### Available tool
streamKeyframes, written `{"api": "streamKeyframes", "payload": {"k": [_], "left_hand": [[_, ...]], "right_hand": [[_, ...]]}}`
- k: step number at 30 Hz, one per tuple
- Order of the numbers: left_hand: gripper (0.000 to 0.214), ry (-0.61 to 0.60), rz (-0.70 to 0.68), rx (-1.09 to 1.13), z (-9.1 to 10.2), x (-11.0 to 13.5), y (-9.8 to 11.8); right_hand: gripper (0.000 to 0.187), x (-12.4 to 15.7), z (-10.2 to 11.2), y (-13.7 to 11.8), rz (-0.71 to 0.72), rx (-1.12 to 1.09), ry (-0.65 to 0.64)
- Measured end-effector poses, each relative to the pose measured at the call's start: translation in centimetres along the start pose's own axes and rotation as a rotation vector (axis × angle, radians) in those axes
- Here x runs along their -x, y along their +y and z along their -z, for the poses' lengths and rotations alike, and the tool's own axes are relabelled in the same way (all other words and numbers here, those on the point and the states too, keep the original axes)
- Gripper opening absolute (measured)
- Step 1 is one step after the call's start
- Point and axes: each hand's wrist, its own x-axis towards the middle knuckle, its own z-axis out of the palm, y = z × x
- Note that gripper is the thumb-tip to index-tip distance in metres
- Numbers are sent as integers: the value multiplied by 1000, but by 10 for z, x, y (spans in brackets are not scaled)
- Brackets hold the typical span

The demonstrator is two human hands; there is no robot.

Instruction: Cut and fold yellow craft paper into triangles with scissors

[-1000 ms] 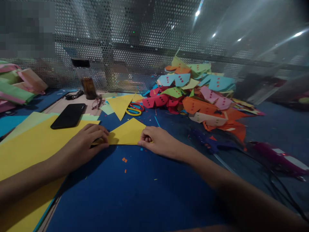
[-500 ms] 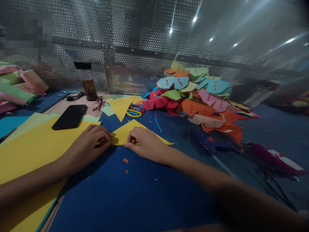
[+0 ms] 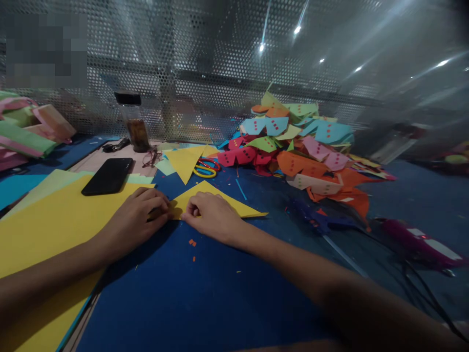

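Note:
A triangle of folded yellow paper (image 3: 205,190) lies on the blue table, its peak pointing away from me. At its left corner, the curled fingers of my left hand (image 3: 144,210) pinch the paper and cover that corner. My right hand (image 3: 210,215) is closed too, thumb and fingertips on the near folded edge, left of the middle. Only a small gap separates the two hands. Just beyond the triangle are a second yellow paper piece (image 3: 185,161) and scissors with red and yellow handles (image 3: 205,167).
Yellow sheets (image 3: 58,215) lie at left under a black phone (image 3: 108,176). Behind them stand a bottle (image 3: 137,127) and glasses (image 3: 152,156). Folded paper pieces (image 3: 304,142) are heaped at back right. A blue glue gun (image 3: 315,220) and a purple one (image 3: 421,242) lie right.
My right hand has slid a little left along the folded edge, closer to my left hand. The triangle's right tip now sits slightly higher in view. My left hand stays at the corner.

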Motion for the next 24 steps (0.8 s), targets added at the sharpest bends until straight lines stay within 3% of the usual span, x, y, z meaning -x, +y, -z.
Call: {"api": "streamKeyframes", "payload": {"k": [11,16,24], "left_hand": [[10,38,-54,-104,-4,-2,-1],[14,82,-227,-184,-3,-1,6],[24,29,-421,-333,1,4,12]], "right_hand": [[18,-1,1,-7,-50,81,-8],[13,-1,0,-6,-45,94,8],[14,0,1,-9,-49,124,-2]]}}
